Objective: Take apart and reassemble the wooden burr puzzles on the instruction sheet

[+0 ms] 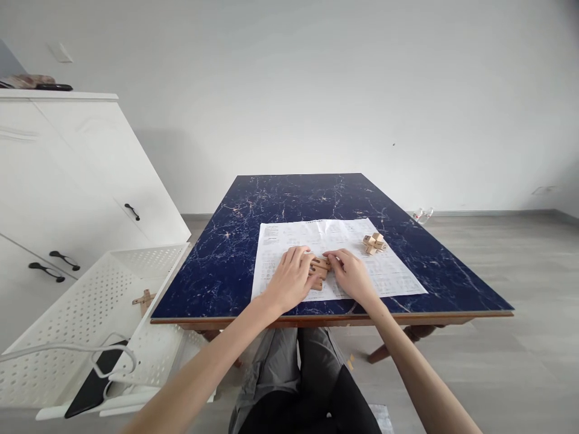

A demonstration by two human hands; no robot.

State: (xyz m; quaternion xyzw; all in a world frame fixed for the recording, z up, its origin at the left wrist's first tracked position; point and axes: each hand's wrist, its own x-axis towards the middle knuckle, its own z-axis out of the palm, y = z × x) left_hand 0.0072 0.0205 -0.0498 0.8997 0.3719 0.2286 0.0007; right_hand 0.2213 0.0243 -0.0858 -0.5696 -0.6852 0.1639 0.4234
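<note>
Several notched wooden puzzle pieces point(319, 271) lie side by side on a printed instruction sheet point(275, 241). My left hand point(292, 277) is curled over their left side, with its thumb against them and its fingers partly covering them. At their right end my right hand point(350, 274) pinches the tip of a piece between thumb and fingers. An assembled wooden burr puzzle point(374, 243) sits apart from both hands, on the right part of the sheet. The print is too small to read.
The sheet lies near the front of a blue marble-patterned table point(289, 199). To the left stands a white perforated basket point(76, 325) holding a wooden cross-shaped piece point(145, 298), with a cable point(58, 347) across it. Behind it is a white cabinet point(85, 169).
</note>
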